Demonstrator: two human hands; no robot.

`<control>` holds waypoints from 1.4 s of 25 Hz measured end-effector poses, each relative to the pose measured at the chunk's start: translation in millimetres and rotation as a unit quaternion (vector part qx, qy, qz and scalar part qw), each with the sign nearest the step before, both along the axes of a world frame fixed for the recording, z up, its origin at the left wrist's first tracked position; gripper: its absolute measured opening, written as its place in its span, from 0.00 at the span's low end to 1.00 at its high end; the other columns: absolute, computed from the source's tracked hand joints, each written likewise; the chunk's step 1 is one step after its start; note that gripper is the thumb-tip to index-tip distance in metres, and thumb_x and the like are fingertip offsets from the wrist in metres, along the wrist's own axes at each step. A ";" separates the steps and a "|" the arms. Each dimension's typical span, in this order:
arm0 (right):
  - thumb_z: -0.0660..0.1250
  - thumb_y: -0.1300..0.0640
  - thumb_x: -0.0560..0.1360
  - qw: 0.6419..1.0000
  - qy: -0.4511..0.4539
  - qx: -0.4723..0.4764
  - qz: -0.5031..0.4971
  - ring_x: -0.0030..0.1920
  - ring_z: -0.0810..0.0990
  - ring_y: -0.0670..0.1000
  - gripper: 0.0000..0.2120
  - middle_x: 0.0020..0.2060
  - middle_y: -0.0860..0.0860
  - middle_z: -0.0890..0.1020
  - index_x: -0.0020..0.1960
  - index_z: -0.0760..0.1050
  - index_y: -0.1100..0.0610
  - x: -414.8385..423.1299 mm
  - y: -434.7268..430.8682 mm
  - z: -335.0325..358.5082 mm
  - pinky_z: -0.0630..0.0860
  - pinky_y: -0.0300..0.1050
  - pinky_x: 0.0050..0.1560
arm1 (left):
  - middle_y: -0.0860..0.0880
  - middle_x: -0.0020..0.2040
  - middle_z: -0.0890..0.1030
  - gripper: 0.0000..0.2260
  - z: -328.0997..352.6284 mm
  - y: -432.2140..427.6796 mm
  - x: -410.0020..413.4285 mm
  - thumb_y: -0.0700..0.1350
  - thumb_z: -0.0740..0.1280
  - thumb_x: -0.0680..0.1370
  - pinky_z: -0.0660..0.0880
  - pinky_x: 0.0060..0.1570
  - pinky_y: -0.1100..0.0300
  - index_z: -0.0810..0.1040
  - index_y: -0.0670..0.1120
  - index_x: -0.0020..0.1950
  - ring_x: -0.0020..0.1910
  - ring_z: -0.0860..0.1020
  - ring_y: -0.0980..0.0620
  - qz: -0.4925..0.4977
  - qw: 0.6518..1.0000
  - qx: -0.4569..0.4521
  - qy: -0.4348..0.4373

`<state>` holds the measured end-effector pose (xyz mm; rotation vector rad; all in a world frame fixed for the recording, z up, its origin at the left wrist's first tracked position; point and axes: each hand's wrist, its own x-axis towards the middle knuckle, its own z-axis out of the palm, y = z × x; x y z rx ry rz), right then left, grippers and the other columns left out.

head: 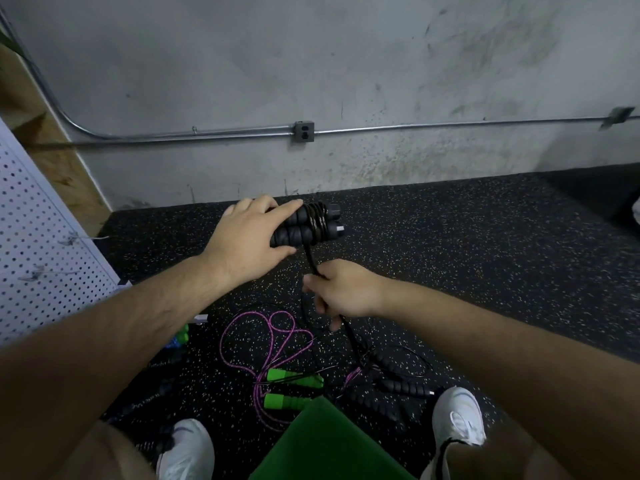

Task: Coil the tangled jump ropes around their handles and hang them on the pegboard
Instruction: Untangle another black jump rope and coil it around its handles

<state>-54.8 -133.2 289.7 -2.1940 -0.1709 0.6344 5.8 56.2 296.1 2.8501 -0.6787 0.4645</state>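
My left hand (247,239) grips a pair of black ribbed jump-rope handles (304,225) held side by side, with several turns of black rope wound around them. The black rope (311,261) drops from the handles into my right hand (341,292), which is closed around it. On the speckled floor below lie a purple rope (266,341) with two green handles (291,389) and more black handles (398,382) with thin black cords tangled together. The white pegboard (41,244) leans at the left edge.
A grey concrete wall with a metal conduit and an outlet box (304,132) stands ahead. My two white shoes (188,448) (457,417) and a green cloth (325,441) are at the bottom. Blue and green items (180,336) lie by the pegboard's foot.
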 end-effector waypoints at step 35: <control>0.55 0.50 0.84 0.980 -0.100 -0.167 0.044 0.33 0.84 0.56 0.16 0.38 0.58 0.84 0.50 0.75 0.61 2.4 0.3 20.1 0.79 0.47 0.33 | 0.51 0.61 0.74 0.28 -2.0 -15.2 17.4 0.48 0.73 0.73 0.63 0.68 0.50 0.70 0.51 0.73 0.63 0.68 0.49 -0.047 0.998 -0.019 -0.020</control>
